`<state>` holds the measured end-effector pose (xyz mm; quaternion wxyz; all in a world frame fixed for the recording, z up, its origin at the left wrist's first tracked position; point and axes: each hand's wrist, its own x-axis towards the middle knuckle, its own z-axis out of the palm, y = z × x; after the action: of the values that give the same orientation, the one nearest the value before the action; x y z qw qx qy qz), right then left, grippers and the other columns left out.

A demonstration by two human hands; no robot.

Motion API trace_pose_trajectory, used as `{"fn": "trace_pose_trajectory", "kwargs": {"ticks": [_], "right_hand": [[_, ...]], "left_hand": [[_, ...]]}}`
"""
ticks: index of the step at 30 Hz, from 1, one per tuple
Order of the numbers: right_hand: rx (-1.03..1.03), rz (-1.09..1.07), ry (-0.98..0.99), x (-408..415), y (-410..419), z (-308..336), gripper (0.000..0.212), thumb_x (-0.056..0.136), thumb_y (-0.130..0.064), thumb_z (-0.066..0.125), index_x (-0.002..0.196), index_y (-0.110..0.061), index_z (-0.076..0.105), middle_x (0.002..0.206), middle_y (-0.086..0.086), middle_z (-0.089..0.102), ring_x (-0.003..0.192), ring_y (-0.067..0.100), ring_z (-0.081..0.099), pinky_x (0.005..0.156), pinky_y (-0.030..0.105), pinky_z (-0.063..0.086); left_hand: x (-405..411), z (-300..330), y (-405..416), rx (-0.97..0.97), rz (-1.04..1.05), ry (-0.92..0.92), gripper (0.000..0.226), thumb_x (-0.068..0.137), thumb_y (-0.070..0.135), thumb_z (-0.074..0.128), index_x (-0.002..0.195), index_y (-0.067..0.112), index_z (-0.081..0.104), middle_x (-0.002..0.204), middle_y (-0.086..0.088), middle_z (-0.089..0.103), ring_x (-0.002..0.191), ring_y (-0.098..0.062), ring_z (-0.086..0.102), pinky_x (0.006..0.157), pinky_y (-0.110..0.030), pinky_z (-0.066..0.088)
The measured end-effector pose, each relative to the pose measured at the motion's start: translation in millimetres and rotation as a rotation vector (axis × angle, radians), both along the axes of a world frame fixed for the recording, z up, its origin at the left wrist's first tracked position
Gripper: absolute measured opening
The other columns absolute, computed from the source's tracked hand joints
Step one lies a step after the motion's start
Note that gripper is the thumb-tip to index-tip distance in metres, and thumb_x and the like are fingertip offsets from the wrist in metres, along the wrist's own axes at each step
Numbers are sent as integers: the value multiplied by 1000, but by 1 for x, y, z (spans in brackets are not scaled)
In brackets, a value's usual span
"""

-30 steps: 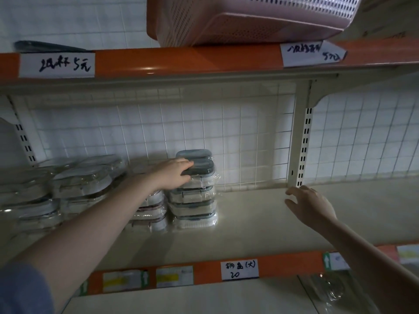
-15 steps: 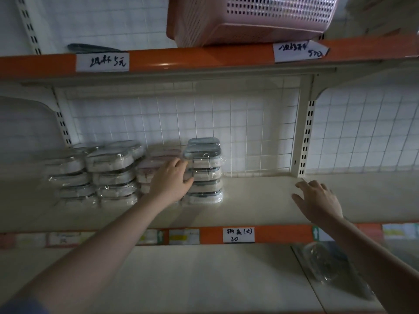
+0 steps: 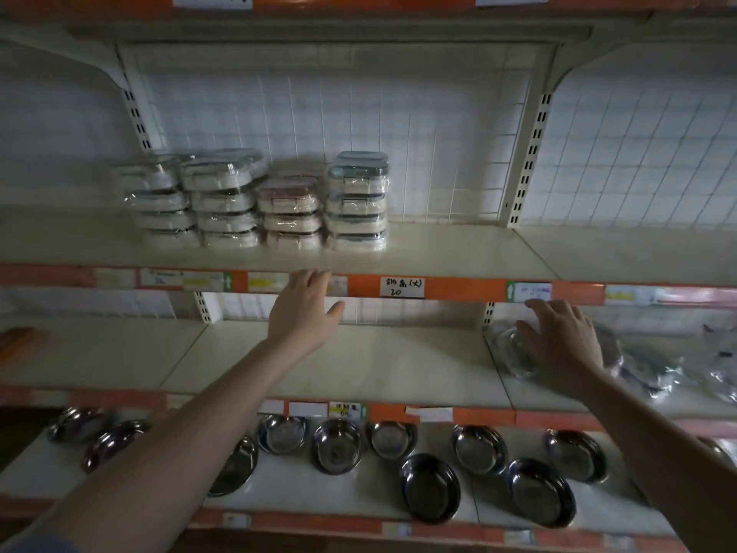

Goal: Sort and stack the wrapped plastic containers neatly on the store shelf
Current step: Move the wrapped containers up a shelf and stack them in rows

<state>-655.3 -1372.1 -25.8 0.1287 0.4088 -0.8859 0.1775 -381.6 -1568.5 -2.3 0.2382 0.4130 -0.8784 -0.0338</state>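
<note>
Head view took in the store shelf (image 3: pixel 458 249) first, a pale board with an orange front edge, bare from the stacks rightward to the slotted upright at 3 o'clock. Below it ran a second shelf board (image 3: pixel 359 365), mostly bare, then a bottom shelf with steel bowls (image 3: pixel 430 486) spread along it. At 10 o'clock on the upper board the wrapped plastic containers (image 3: pixel 357 201) stood in four stacks side by side, set back from the front edge, the rightmost stack tallest. The left hand (image 3: pixel 303 309) hung before the orange edge near centre, fingers straight and spread, grasping nothing, well apart from the stacks. The right hand (image 3: pixel 562 337), at 3 o'clock, lay flat with relaxed fingers over clear wrapped goods (image 3: pixel 514 353) on the second board, holding nothing.
</note>
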Motion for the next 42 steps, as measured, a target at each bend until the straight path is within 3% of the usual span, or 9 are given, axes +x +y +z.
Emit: {"fn": "trace_pose_trajectory", "kwargs": {"ticks": [6,11,22,26,33,42], "right_hand": [[-24,-28,-28,-17,48,-15,28,86,-29,62,110,-16,65,105,20,61,101,36,54,85,40,38],[-19,-76,-51,-60,87,-39,31,89,-30,58,114,-13,63,115,18,59,101,37,53,82,39,40],[16,-83,-162,-228,171,-96,38,84,-25,65,120,-15,60,105,15,61,99,36,55,82,41,42],[76,-93,-212,-286,196,-113,36,87,-27,61,121,-15,58,111,15,59,103,35,52,85,41,40],[121,-88,-282,-333,200,-137,39,89,-28,58,126,-15,55,115,16,57,109,35,50,88,41,38],[135,-54,-322,-360,161,-187,45,91,-34,55,132,-17,49,123,14,53,111,33,50,88,41,39]], "left_hand": [[-19,-11,38,17,-54,-34,53,95,35,48,141,11,36,146,-3,37,136,-19,33,106,-33,33],[-66,-29,68,42,-99,-55,55,96,37,47,143,12,34,147,-1,36,136,-17,31,106,-31,32],[-266,-97,154,181,-152,-106,56,94,37,51,142,11,36,144,-4,39,134,-19,34,107,-29,30],[-327,-119,183,227,-141,-113,57,95,38,50,143,11,35,144,-4,39,134,-19,33,105,-29,31],[-373,-148,198,260,-102,-153,59,94,41,50,143,12,35,145,-4,38,134,-18,34,105,-29,32],[-414,-201,158,288,-69,-131,61,94,36,53,144,9,33,149,-8,35,138,-21,30,109,-30,28]]}}
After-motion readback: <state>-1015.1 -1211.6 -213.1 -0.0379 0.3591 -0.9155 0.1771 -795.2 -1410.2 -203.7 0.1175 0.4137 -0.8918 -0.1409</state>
